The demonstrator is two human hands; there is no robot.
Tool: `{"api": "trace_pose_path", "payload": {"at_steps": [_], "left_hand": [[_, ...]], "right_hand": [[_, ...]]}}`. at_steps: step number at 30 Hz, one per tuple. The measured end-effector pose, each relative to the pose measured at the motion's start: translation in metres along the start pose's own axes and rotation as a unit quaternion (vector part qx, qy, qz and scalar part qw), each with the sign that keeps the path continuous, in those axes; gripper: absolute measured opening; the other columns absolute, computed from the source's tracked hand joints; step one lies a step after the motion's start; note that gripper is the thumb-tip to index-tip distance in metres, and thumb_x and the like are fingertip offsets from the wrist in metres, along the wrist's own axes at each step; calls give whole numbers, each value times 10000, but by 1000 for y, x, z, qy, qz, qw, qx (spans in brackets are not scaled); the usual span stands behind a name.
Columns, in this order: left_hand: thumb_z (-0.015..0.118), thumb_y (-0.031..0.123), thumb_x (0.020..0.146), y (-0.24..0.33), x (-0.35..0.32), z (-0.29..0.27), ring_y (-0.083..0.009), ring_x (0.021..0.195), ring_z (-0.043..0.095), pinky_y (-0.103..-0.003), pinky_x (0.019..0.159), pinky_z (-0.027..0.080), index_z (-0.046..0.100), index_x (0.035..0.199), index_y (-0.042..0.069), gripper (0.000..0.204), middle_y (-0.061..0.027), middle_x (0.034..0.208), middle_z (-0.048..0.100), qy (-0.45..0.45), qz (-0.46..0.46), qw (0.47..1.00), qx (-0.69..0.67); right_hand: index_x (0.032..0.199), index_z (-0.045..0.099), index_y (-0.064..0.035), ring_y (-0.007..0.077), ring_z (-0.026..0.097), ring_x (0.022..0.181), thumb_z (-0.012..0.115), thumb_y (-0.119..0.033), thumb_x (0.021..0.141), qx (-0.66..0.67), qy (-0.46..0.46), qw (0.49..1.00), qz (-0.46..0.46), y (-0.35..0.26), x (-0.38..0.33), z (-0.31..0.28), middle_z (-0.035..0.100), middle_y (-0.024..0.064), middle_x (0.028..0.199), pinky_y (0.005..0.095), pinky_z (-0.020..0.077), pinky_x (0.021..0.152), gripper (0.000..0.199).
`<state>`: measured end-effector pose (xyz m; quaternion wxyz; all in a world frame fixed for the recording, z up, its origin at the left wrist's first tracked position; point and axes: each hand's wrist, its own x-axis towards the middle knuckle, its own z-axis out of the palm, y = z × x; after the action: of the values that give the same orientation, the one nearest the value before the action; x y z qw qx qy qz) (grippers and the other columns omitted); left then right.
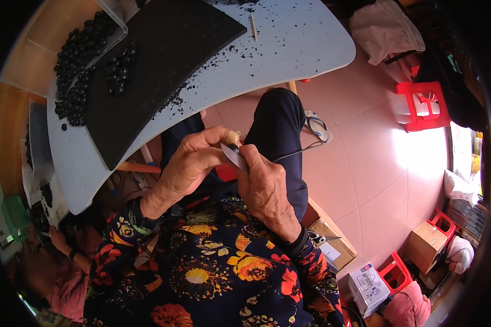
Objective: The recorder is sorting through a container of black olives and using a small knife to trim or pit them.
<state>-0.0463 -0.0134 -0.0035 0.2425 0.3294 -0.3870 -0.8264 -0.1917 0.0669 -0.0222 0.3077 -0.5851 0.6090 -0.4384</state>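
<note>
- Floor (376, 163): large pinkish-red tiles, with a strong bright patch of light on the right side.
- White table (305, 38): rounded corner, top scattered with black specks.
- Red plastic stool (423, 103) on the floor at upper right; two more red stools (395, 270) at lower right.
- Cardboard boxes (333, 245) on the floor at lower right, one white printed box (368, 286) beside them.
- Pale cloth (384, 27) heaped at the top right.
- Wooden surface (16, 71) at far left.

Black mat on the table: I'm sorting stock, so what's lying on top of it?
A cluster of black beads sits on the black mat, with dark crumbs at its edge. Anything beneath is covered.
</note>
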Motion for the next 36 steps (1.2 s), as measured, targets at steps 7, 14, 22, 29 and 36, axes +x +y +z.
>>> {"api": "trace_pose_path", "payload": {"at_steps": [7, 14, 22, 29, 36], "left_hand": [[545, 118, 801, 4, -4, 0, -112, 837, 507, -272, 840, 412, 579, 967, -12, 214, -78, 992, 532, -18, -16, 994, 110], [525, 48, 854, 0, -4, -5, -105, 878, 539, -248, 850, 420, 572, 1025, -34, 196, -23, 937, 539, -42, 7, 999, -8], [564, 69, 872, 3, -3, 4, -83, 923, 556, -219, 865, 450, 577, 1110, -35, 260, -25, 1002, 594, -31, 4, 999, 21], [554, 83, 883, -3, -1, 1, -70, 908, 537, -209, 846, 438, 587, 1093, -38, 245, -5, 975, 596, -33, 42, 996, 74], [553, 96, 881, -2, -3, 1, -69, 895, 533, -218, 852, 433, 594, 1067, -39, 233, -2, 960, 596, -18, 31, 995, 89]], "right_hand": [[868, 510, -19, 438, 604, 685, 513, -81, 843, -93, -38, 977, 189, 42, 8, 6, 590, 268, 680, 503, 474, 549, 67], [1035, 530, -25, 87, 525, 651, 520, -30, 893, 368, 17, 910, 190, 11, 5, -5, 589, 47, 758, 242, 431, 596, 143], [1064, 509, -42, 50, 429, 641, 662, -111, 842, 350, -17, 934, 67, 8, 14, -9, 481, -19, 733, 199, 359, 577, 278], [1096, 494, -17, 31, 457, 607, 549, -142, 941, 520, -49, 834, 178, 7, 13, -15, 534, -4, 776, 160, 362, 514, 207], [1029, 487, -35, 32, 435, 599, 550, -87, 900, 466, -35, 867, 174, 2, 11, -12, 494, -16, 772, 183, 357, 517, 153]]}}
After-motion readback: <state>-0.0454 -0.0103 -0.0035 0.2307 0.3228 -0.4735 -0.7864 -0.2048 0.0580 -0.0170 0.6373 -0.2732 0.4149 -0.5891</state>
